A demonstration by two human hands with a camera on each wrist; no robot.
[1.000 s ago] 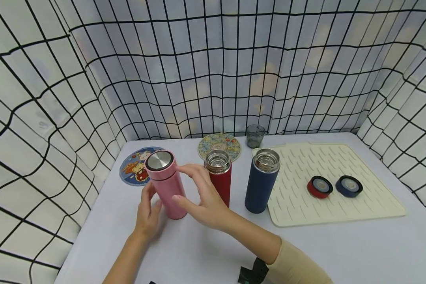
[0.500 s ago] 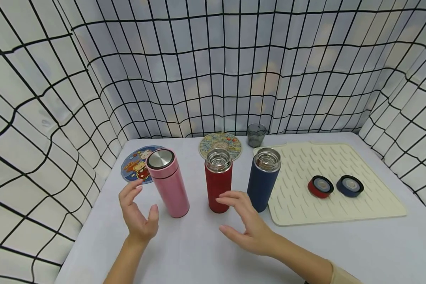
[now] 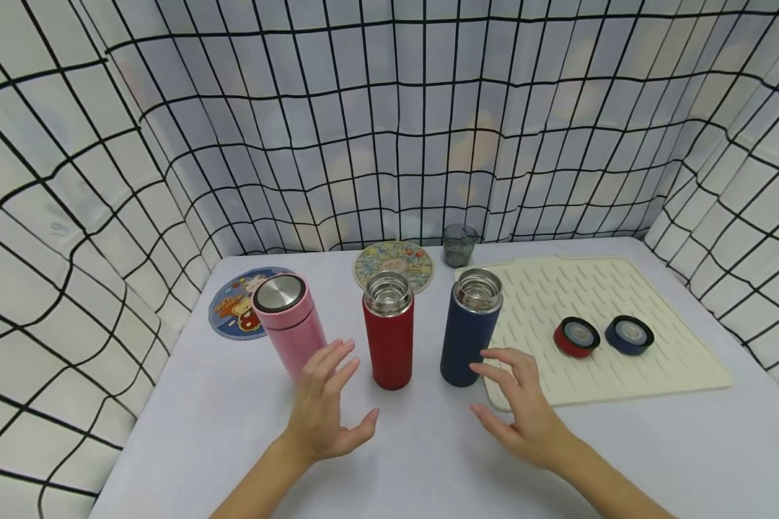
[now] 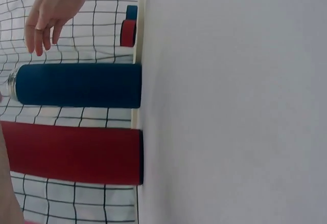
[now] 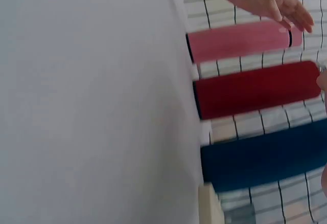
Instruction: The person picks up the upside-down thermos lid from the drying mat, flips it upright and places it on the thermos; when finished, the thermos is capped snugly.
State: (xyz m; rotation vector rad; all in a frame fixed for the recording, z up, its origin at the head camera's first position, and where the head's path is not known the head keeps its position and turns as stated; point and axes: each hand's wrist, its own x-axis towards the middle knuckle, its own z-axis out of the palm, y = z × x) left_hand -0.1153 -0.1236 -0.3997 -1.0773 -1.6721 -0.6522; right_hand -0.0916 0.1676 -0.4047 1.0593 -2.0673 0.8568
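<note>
Three thermos bottles stand upright in a row: a pink one (image 3: pixel 293 339) capped with a steel-topped lid, a red one (image 3: pixel 389 346) and a dark blue one (image 3: pixel 466 342), both with uncovered steel mouths. My left hand (image 3: pixel 324 411), fingers spread and holding nothing, is in front of the pink and red bottles and overlaps the pink one's base in the head view. My right hand (image 3: pixel 526 414), also bare with relaxed fingers, is close to the lower right of the blue bottle. A red lid (image 3: pixel 576 337) and a blue lid (image 3: pixel 630 335) lie side by side on a cream mat (image 3: pixel 662 375).
Behind the bottles are a blue cartoon coaster (image 3: pixel 227 313), a round patterned coaster (image 3: pixel 389 258) and a small grey glass (image 3: pixel 459 245). Black netting (image 3: pixel 396 133) encloses the back and sides of the white table (image 3: pixel 188 432).
Both hands let go of the pink bottle, which stays standing. They then moved right, the left toward the red bottle and the right toward the blue one.
</note>
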